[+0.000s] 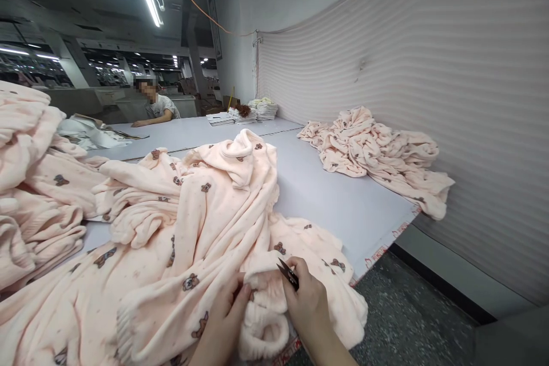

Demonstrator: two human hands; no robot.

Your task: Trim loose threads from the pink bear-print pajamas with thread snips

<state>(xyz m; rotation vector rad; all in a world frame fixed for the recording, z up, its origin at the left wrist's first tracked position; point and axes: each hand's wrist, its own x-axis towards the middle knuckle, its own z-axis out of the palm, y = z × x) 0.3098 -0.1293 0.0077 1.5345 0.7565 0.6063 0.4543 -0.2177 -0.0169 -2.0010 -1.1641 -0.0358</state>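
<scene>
Pale pink fleece garments printed with small brown bears lie spread over the near part of the table. At the front edge, my left hand pinches a fold of one garment between thumb and fingers. Just right of it, my right hand is closed around small black thread snips, their pointed blades sticking out up and to the left. The right thumb also rests against the fleece. Below and between my hands hangs a gathered cuff with a round opening.
More pink fleece is heaped at the left, and another pile lies at the right by a striped curtain. Stacks of paper or cloth stand at the table's back. A person leans on the far side.
</scene>
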